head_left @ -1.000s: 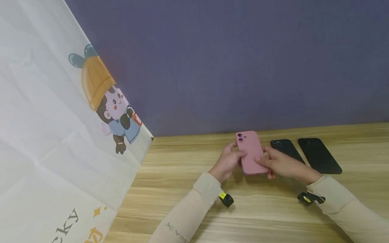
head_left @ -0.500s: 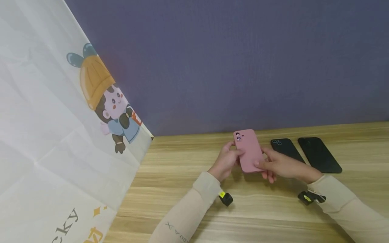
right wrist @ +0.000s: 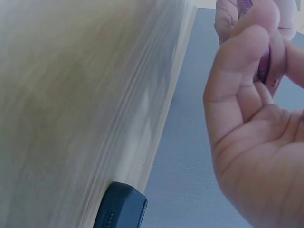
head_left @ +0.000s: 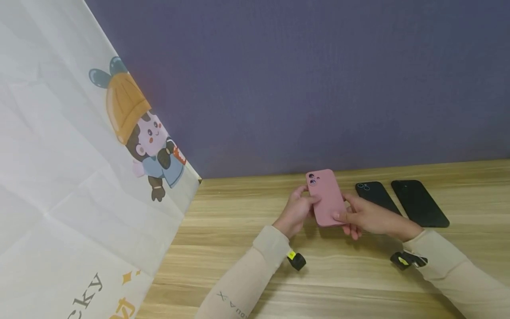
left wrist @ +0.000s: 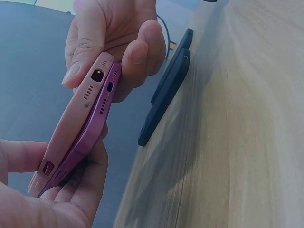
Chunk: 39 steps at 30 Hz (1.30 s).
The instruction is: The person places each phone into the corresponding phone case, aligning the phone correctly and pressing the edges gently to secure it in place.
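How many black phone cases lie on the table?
2: one black case lies just beside the right hand; the other black case lies further right. None seems hidden.

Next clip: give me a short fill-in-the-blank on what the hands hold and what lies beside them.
1. Both hands hold a phone in a ____ case.
2. In the left wrist view, the case is partly peeled off a ____ phone.
3. On the table, at the right hand's side, lie ____ black cases.
4. The left hand grips the phone's ____ edge.

Missing words: pink; purple; two; left
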Tool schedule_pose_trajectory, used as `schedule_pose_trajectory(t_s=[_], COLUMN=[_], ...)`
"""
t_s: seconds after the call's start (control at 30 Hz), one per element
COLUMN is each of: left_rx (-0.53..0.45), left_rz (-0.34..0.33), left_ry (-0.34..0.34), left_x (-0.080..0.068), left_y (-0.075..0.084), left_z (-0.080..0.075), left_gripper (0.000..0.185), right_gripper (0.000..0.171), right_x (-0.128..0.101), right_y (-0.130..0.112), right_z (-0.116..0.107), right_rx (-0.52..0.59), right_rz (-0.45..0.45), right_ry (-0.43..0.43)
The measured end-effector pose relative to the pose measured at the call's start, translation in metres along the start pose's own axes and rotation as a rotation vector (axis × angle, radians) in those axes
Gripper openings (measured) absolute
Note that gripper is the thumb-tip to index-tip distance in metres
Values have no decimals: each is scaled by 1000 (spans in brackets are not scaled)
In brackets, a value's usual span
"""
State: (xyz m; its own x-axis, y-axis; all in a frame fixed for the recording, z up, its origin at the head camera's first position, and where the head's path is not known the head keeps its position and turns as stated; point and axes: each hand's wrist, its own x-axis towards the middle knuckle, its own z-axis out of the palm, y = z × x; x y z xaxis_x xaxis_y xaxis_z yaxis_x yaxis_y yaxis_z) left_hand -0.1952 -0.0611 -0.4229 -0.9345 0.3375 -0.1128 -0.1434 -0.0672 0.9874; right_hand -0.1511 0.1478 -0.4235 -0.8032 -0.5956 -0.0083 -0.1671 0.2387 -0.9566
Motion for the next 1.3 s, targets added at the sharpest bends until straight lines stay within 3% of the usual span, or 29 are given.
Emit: schedule_pose_trajectory(t_s=[0.33, 0.73, 1.07, 1.3], left_rx=[12, 9, 35, 53], left_rz=[-11, -4, -12, -25], left_ry=[16, 23, 22, -13], left_x=[1, 0, -2, -4], left_y=[0, 0, 1, 1], left_z=[-1, 0, 1, 2], left_gripper=[32, 34, 34, 35], right_gripper=[64, 69, 60, 36], right_x=[4, 4, 3, 1], right_y=[4, 6, 4, 0], right_z=[1, 2, 0, -5], right_rx=[-7, 5, -23, -124], right_rz=[-41, -18, 10, 73], right_ry=[10, 23, 26, 126])
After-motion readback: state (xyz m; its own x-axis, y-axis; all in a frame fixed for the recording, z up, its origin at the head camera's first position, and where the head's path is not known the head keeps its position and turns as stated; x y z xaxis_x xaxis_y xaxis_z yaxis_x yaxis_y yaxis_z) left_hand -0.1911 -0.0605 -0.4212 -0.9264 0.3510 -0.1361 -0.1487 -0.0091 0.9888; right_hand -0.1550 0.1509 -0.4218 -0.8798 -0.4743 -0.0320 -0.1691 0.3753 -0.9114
